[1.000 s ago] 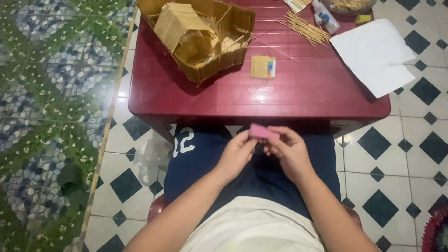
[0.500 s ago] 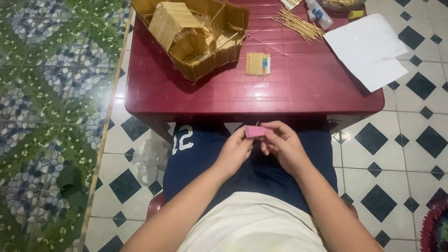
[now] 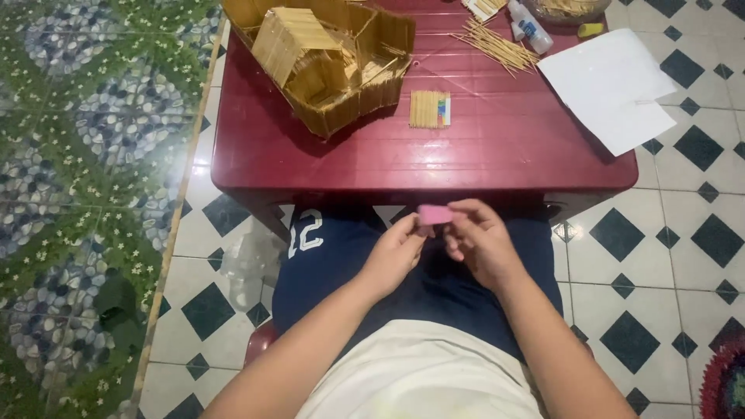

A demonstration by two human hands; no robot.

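Observation:
Both of my hands hold a small pink block (image 3: pixel 434 214) over my lap, just below the front edge of the dark red table (image 3: pixel 497 155). My left hand (image 3: pixel 397 252) pinches its lower left side. My right hand (image 3: pixel 479 240) grips its right end with the fingertips. On the table stands a model house of wooden sticks (image 3: pixel 322 58) inside a stick-walled base. A small flat panel of glued sticks (image 3: pixel 429 109) lies near the table's middle.
Loose wooden sticks (image 3: pixel 497 46), a glue bottle (image 3: pixel 529 27) and a bowl sit at the table's far edge. White paper (image 3: pixel 613 89) overhangs the right side. A tiled floor (image 3: pixel 660 256) lies right, a patterned green mat (image 3: pixel 85 155) left.
The view has shifted slightly. My hands stay together on the pink block, with the fingers of the right hand adjusting their grip on it.

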